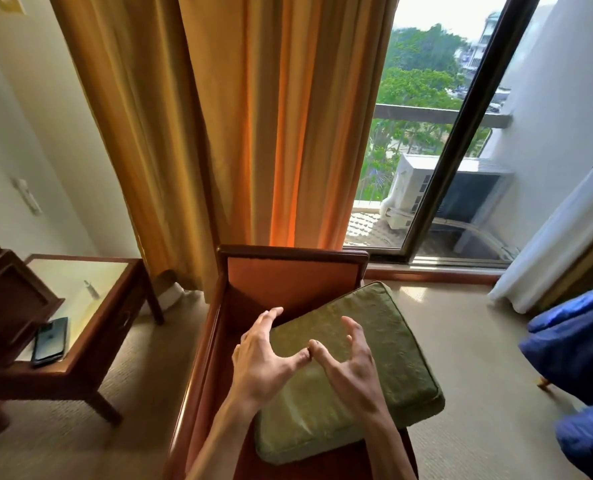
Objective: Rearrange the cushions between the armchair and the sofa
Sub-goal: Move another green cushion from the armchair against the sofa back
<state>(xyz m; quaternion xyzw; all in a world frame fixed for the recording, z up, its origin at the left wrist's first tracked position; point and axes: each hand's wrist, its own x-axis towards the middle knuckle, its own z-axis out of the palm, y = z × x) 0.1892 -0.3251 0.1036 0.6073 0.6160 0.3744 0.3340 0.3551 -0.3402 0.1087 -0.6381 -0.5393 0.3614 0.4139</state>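
Observation:
A green patterned cushion [388, 344] lies askew on the wooden armchair [288, 268], its right side sticking out past the chair's frame. The chair's orange seat base shows at the back left. My left hand [263, 355] and my right hand [350, 362] hover over the cushion's near half with fingers spread, and their thumb tips touch each other. Neither hand holds anything. The sofa is not in view.
A wooden side table [90, 327] with a glass top stands to the left, carrying a dark phone [49, 341] and a small tube. Gold curtains [253, 116] hang behind the chair. A glass balcony door [461, 150] is at the right. Blue fabric [579, 348] lies at the right edge.

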